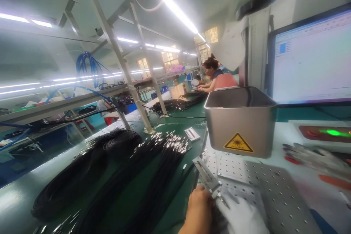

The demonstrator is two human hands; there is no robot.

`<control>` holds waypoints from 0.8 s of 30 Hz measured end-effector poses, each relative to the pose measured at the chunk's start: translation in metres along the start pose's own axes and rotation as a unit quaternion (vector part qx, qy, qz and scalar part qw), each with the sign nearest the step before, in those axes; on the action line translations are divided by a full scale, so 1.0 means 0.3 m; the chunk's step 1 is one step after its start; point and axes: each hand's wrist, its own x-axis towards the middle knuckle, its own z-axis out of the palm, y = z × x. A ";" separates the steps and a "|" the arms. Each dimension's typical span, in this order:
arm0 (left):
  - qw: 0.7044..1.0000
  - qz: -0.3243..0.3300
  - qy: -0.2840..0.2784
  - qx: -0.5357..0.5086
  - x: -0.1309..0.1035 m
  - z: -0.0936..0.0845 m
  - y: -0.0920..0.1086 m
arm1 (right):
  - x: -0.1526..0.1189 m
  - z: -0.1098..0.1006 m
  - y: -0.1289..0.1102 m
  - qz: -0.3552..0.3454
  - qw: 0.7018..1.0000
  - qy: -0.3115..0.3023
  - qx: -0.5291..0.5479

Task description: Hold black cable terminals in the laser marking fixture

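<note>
On the perforated metal plate (274, 190) at the near edge of the bench, the person's bare left hand (199, 208) and white-gloved right hand (241, 215) met at a small metal fixture (207, 175); whether either was clamped on it I could not tell. Judging by the heaps of black cables (115, 175) piled beside them on the green bench (16, 204), much work remained. A steel laser hood (241, 120) with a warning sticker stood behind, a monitor (312, 58) glowed to the right, and another person (210, 76) worked farther down under strip lights.
</note>
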 end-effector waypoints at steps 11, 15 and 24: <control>0.995 -0.001 -0.030 0.095 0.004 0.018 -0.005 | 0.057 0.021 -0.013 0.046 0.999 -0.025 -0.013; 0.997 -0.001 -0.034 0.068 0.011 0.016 -0.011 | 0.062 -0.002 -0.017 0.022 0.999 -0.009 -0.024; 0.983 0.060 0.093 0.144 0.118 -0.080 -0.006 | -0.110 0.048 0.113 0.056 0.988 0.129 0.061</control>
